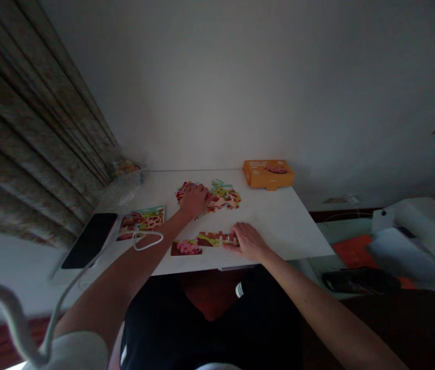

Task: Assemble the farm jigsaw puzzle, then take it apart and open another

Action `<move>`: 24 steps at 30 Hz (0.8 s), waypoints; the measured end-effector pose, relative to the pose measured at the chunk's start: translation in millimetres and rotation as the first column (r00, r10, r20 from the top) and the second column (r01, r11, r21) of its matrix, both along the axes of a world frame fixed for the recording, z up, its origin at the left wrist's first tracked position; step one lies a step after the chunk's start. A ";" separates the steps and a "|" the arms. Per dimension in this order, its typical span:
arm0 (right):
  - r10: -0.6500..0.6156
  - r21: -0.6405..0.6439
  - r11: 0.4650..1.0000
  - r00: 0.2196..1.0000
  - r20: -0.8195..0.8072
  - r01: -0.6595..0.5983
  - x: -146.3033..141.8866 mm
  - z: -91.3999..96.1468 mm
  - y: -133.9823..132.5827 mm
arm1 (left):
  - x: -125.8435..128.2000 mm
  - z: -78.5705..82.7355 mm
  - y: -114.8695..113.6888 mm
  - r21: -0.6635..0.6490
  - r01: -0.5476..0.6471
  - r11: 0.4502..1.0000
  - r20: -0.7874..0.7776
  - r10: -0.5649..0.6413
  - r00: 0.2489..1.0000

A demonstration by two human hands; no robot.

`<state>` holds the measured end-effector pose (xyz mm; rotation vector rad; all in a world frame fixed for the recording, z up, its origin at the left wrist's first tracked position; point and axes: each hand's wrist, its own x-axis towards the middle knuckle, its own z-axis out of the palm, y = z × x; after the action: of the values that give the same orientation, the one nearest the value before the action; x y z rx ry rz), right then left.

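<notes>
My left hand [195, 200] reaches over a heap of loose jigsaw pieces [225, 198] towards the back of the table, its fingers curled down among them. The fingertips are hidden, so what they hold cannot be made out. Nearer the front edge lies a strip of joined jigsaw pieces [212, 239], brown and green with a white fence. My right hand [249, 241] grips its right end, thumb along the near side and fingers on the far side. A pink-patterned jigsaw section [187, 247] adjoins the strip at the lower left.
A picture card [151, 218] lies left, partly under a white cable [148, 240]. Beside it is a dark tablet-like device [91, 240]. An orange box [269, 174] stands at the back right, clear plastic wrapping [125, 187] at the back left.
</notes>
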<state>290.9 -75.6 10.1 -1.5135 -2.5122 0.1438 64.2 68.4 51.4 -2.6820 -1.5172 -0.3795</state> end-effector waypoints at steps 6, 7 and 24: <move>-0.029 -0.111 0.994 0.999 -0.022 0.026 2.2 -2.2 1.7 | -7.5 -6.5 -80.4 -0.259 0.187 0.948 0.004 -0.192 0.981; -0.042 -0.115 0.993 0.999 -0.032 0.038 2.0 -2.2 5.1 | -11.1 -8.0 -90.9 -0.301 0.204 0.931 -0.014 -0.219 0.976; -0.303 0.143 0.929 0.924 -0.232 0.340 -46.5 10.3 97.0 | -26.4 -27.9 -84.1 -0.644 0.212 0.735 0.564 0.269 0.781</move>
<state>244.4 21.4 20.3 -1.7119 -2.0242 0.0177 37.8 -15.7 23.5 -3.2688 -2.2563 -0.9850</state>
